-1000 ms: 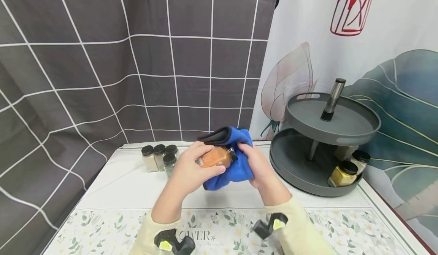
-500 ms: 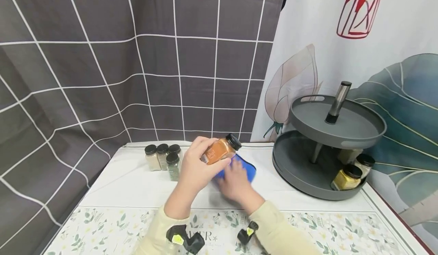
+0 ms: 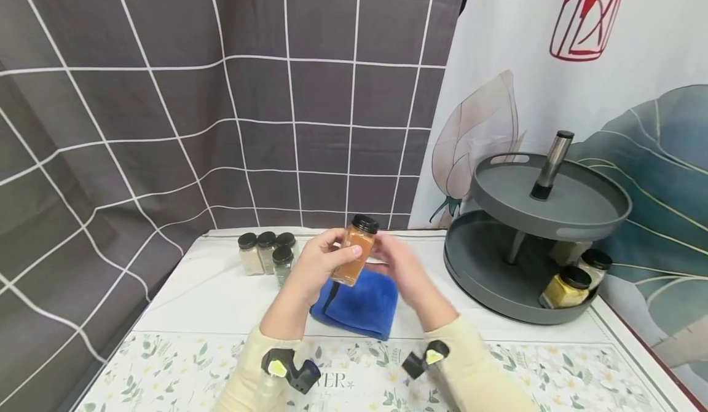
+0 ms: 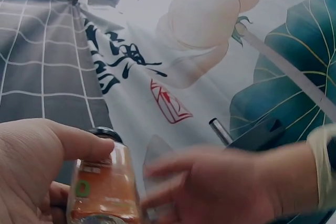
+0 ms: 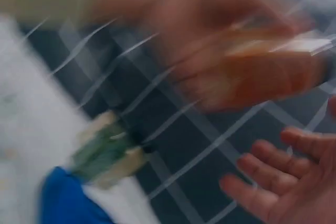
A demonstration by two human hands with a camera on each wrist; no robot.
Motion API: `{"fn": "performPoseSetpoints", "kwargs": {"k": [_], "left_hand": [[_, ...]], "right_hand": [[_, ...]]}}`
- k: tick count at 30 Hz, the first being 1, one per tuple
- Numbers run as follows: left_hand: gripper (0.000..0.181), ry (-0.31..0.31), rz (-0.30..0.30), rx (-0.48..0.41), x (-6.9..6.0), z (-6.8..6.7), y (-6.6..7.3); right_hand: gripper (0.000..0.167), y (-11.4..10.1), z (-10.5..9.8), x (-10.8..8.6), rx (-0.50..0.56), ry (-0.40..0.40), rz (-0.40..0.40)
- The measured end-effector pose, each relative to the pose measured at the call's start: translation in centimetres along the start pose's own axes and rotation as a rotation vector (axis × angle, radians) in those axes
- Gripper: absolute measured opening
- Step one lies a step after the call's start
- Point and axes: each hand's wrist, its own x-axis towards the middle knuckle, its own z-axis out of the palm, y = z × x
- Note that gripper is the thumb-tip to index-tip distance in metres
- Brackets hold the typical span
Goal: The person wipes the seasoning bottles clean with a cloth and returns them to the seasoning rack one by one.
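Observation:
A spice jar (image 3: pixel 354 258) of orange-brown powder, black lid up and slightly tilted, is held above the table in my left hand (image 3: pixel 312 264). The thumb lies across the jar's side, as the left wrist view also shows on the jar (image 4: pixel 103 187). Just right of the jar is my right hand (image 3: pixel 402 267), blurred in the left wrist view; its fingers (image 5: pixel 268 174) are spread and hold nothing in the right wrist view. Whether it touches the jar I cannot tell. Below both hands a folded blue cloth (image 3: pixel 359 307) lies on the table.
Several black-lidded spice jars (image 3: pixel 267 253) stand together at the back left. On the right is a grey two-tier turntable (image 3: pixel 487 286) with a metal post (image 3: pixel 553 163); its lower tier bears a yellow jar (image 3: pixel 565 289) and others. A gridded curtain (image 3: pixel 321 92) hangs behind.
My right hand has let go of the blue cloth, which now lies folded on the table. My left hand has turned the orange jar from lying sideways to nearly upright.

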Motion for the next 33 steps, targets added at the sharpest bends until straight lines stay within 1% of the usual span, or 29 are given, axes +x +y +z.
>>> {"fn": "performPoseSetpoints", "kwargs": {"k": [1, 2, 3, 4, 6, 8, 9, 11, 13, 15, 17, 18, 20, 21, 23, 25, 27, 29, 30, 33], "left_hand": [[0.036, -0.020, -0.010, 0.042, 0.1, -0.1, -0.1], [0.036, -0.043, -0.013, 0.087, 0.2, -0.1, -0.1], [0.035, -0.065, -0.017, 0.131, 0.2, -0.1, -0.2], [0.035, -0.084, -0.020, 0.176, 0.4, -0.1, -0.4], [0.034, -0.115, -0.020, 0.270, 0.5, 0.0, -0.6], [0.037, -0.131, -0.009, 0.364, 0.6, 0.1, -0.8], [0.039, -0.137, -0.003, 0.411, 0.6, 0.2, -0.9], [0.046, -0.137, 0.023, 0.503, 0.6, 0.1, -1.1], [0.052, -0.113, 0.069, 0.561, 0.5, -0.3, -1.0], [0.053, -0.055, 0.120, 0.561, 0.4, -0.8, -0.7], [0.045, 0.038, 0.194, 0.536, 0.2, -1.6, -0.5], [0.039, 0.093, 0.232, 0.519, 0.1, -2.1, -0.5], [0.026, 0.207, 0.318, 0.510, 0.0, -3.0, -0.9], [0.022, 0.265, 0.371, 0.524, -0.1, -3.4, -1.4], [0.017, 0.366, 0.464, 0.584, -0.5, -4.3, -2.7], [0.018, 0.453, 0.553, 0.630, -0.9, -5.2, -4.4], [0.022, 0.519, 0.617, 0.666, -1.5, -6.3, -6.5], [0.028, 0.570, 0.632, 0.670, -2.2, -7.3, -8.5], [0.032, 0.596, 0.623, 0.661, -2.5, -7.8, -9.5], [0.045, 0.664, 0.542, 0.630, -3.2, -8.9, -11.7]], "right_hand": [[0.053, -0.8, -0.7, -0.1, 0.118, 0.026, -0.035], [0.054, -1.5, -1.4, -0.2, 0.206, 0.026, -0.059], [0.055, -2.1, -1.8, -0.4, 0.239, 0.005, -0.072], [0.056, -2.5, -2.1, -0.6, 0.224, -0.016, -0.082], [0.054, -2.9, -2.4, -0.8, 0.165, -0.053, -0.075], [0.051, -2.9, -2.5, -0.9, 0.127, -0.074, -0.062], [0.048, -2.7, -2.6, -1.0, 0.090, -0.074, -0.060], [0.043, -2.4, -3.1, -1.2, -0.002, -0.037, -0.084], [0.040, -2.1, -4.2, -1.5, -0.137, 0.046, -0.128], [0.040, -2.1, -6.0, -2.1, -0.335, 0.176, -0.161], [0.042, -2.2, -8.4, -2.9, -0.529, 0.300, -0.180], [0.042, -2.3, -9.6, -3.5, -0.625, 0.347, -0.175], [0.044, -2.3, -12.1, -4.7, -0.793, 0.394, -0.158], [0.046, -2.2, -13.3, -5.4, -0.858, 0.393, -0.139], [0.048, -1.8, -15.3, -6.8, -0.961, 0.362, -0.080], [0.052, -1.3, -16.8, -8.1, -1.020, 0.317, -0.010], [0.057, -0.8, -18.1, -9.2, -1.050, 0.273, 0.075], [0.062, -0.6, -19.0, -10.1, -1.062, 0.242, 0.137], [0.064, -0.5, -19.4, -10.4, -1.064, 0.230, 0.162], [0.069, -0.3, -20.4, -11.1, -1.064, 0.194, 0.227]]}}
